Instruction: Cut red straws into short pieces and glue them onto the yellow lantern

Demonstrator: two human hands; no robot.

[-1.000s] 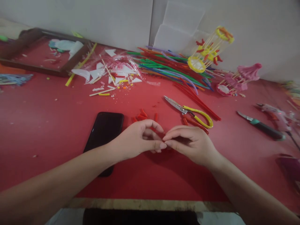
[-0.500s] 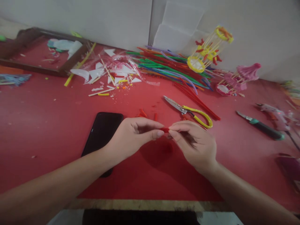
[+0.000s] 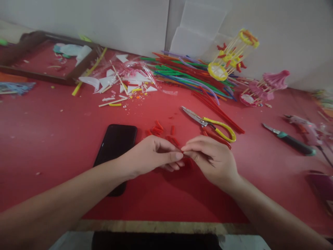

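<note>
Pinching tip to tip with left hand (image 3: 153,155) and right hand (image 3: 213,159), nearly closed, apparently on a red piece (image 3: 181,151), above the tabletop (image 3: 166,205) toward its front edge; with phone (image 3: 118,142) beneath left forearm (image 3: 85,187), red bits (image 3: 157,130) and scissors (image 3: 202,121) just beyond.

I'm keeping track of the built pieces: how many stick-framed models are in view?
2. A yellow-ringed, red-trimmed model with pale sticks is at the back right; a pink, pointed-top model with pale sticks is to its right. None seem hidden.
</note>
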